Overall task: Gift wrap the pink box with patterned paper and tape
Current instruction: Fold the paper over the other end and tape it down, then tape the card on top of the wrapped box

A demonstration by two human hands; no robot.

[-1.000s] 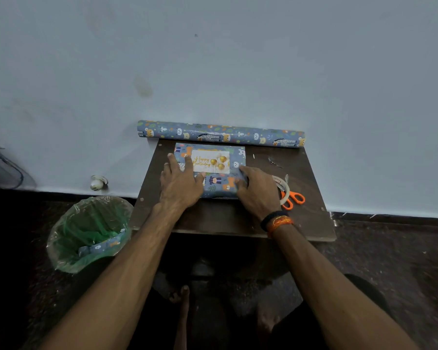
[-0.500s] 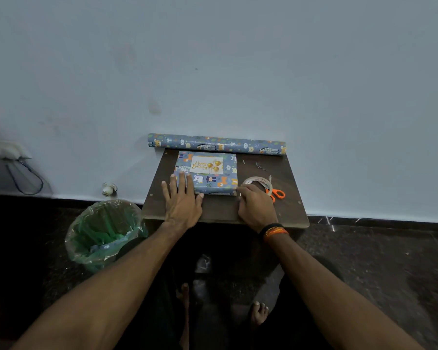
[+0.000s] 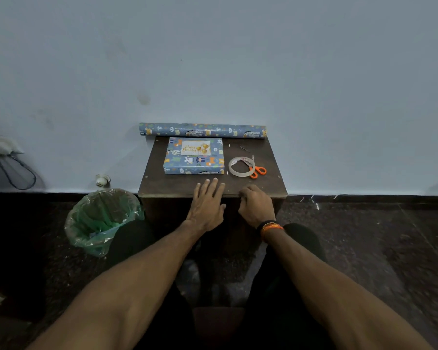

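The box (image 3: 194, 157) lies flat on the small dark table (image 3: 182, 184), fully covered in blue patterned paper, with a white "Happy Birthday" card on its top. The roll of the same paper (image 3: 202, 130) lies along the table's back edge against the wall. A clear tape ring (image 3: 241, 166) and orange-handled scissors (image 3: 258, 171) sit right of the box. My left hand (image 3: 205, 203) lies over the table's front edge with fingers straight, just short of the box. My right hand (image 3: 256, 204) rests at the front edge with fingers loosely curled, holding nothing.
A bin with a green liner (image 3: 100, 218) stands on the floor left of the table. A pale wall rises right behind the table. A white plug and cable (image 3: 8, 157) hang on the wall at far left. Dark floor surrounds the table.
Both hands have come off the wrapped box and drawn back to the table's front edge. The view has pulled back and away from the table.
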